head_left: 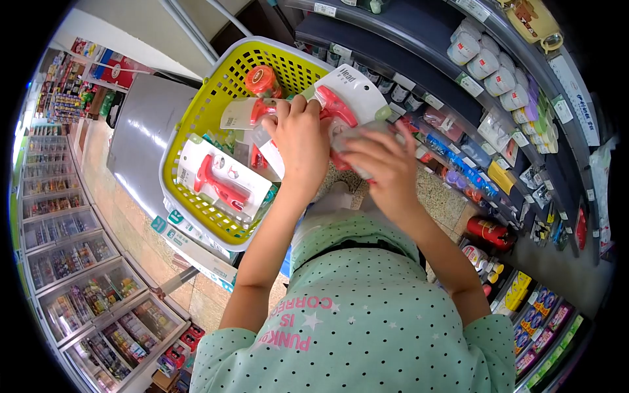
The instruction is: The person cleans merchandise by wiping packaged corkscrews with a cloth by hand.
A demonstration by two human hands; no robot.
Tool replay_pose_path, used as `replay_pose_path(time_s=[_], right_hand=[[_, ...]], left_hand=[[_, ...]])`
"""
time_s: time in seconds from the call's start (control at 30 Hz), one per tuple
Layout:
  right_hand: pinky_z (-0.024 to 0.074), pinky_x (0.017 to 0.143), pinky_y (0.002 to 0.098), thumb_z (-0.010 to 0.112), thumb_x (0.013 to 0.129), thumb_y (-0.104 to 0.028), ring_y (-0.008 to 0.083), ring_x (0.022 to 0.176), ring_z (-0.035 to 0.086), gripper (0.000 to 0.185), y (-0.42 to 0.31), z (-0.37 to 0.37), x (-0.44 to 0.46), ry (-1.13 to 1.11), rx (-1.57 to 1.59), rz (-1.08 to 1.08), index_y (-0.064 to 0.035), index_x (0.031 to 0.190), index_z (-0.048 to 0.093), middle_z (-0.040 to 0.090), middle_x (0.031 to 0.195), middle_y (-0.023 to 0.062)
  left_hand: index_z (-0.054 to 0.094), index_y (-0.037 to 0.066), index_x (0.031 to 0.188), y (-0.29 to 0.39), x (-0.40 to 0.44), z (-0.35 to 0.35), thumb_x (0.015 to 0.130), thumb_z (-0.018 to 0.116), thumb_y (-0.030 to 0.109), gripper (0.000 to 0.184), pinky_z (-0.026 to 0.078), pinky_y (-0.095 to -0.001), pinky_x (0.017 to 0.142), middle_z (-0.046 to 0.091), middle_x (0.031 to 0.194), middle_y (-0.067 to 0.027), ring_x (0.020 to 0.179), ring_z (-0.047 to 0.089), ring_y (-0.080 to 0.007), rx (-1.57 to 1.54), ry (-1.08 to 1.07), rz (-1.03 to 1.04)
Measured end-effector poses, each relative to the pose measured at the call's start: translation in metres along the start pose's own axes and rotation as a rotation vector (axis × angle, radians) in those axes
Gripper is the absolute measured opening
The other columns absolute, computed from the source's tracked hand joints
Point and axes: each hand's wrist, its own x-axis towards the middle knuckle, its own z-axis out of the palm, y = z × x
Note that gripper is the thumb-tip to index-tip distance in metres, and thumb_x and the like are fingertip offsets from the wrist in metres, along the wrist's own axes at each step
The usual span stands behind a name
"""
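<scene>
A white card pack with a red-handled tool (336,105), perhaps a peeler, is tilted over the right side of a yellow-green basket (169,157). My left hand (300,134) is closed, its curled fingers at the pack's left edge. Motion blurs my right hand (380,160), whose bent fingers close around the lower part of the pack, where clear plastic shows. Inside the basket lie another carded red tool (219,183), a small card pack (239,114) partly under my left fingers, and a red-lidded jar (262,80).
Dark shelves (393,49) with price tags and hanging goods curve along the right. White rolls (485,64) are stacked there. A grey metal surface (141,141) stands left of the basket, with clear-fronted drawers (92,295) farther left. Boxed goods (534,327) fill the lower right.
</scene>
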Motion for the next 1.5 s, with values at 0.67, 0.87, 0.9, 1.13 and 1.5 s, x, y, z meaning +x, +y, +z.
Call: replay_pose_path(time_s=[0.67,0.87,0.9,1.13,1.5], right_hand=[[0.0303,0.108,0.0472,0.061,0.066,0.014,0.0194,0.114,0.059,0.049,0.046,-0.009,0.007,0.192,-0.109,0.137,-0.0165,0.101,0.075,0.071,0.112,-0.0044],[0.0252,0.112,0.0544,0.066,0.068,0.009,0.0190,0.117,0.056,0.044,0.037,0.020,0.007,0.055,-0.084,0.103,-0.0140,0.105,0.074,0.067,0.120,-0.0046],[0.0252,0.112,0.0544,0.066,0.069,0.009,0.0190,0.117,0.056,0.044,0.038,0.022,0.007,0.051,-0.091,0.106,-0.0138,0.105,0.074,0.067,0.120,-0.0043],[0.0258,0.110,0.0546,0.065,0.070,0.008,0.0184,0.114,0.057,0.039,0.054,0.032,0.014,0.121,-0.184,0.054,-0.0135,0.101,0.074,0.068,0.117,-0.0052],[0.0265,0.110,0.0507,0.063,0.072,0.007,0.0180,0.110,0.059,0.040,0.091,0.037,0.041,0.175,-0.219,0.124,-0.0157,0.102,0.075,0.071,0.113,-0.0047]], left_hand=[[0.067,0.005,0.084,0.002,-0.010,-0.012,0.077,0.078,0.020,0.020,0.033,-0.0428,0.085,0.063,0.092,-0.0063,0.097,0.057,-0.0275,0.065,-0.038,-0.073],[0.065,0.004,0.085,0.002,-0.014,-0.010,0.076,0.074,0.015,0.017,0.033,-0.0450,0.082,0.061,0.091,-0.0090,0.093,0.057,-0.0292,0.042,-0.001,-0.053],[0.064,0.004,0.085,0.004,-0.014,-0.008,0.076,0.074,0.014,0.016,0.033,-0.0451,0.082,0.061,0.090,-0.0090,0.093,0.057,-0.0292,0.041,0.007,-0.050],[0.064,0.005,0.084,0.002,-0.016,-0.006,0.076,0.074,0.013,0.015,0.033,-0.0457,0.082,0.061,0.090,-0.0091,0.093,0.057,-0.0294,0.046,0.018,-0.044],[0.063,0.004,0.085,0.003,-0.016,-0.006,0.075,0.075,0.013,0.017,0.033,-0.0446,0.081,0.059,0.091,-0.0088,0.093,0.056,-0.0287,0.050,0.010,-0.057]])
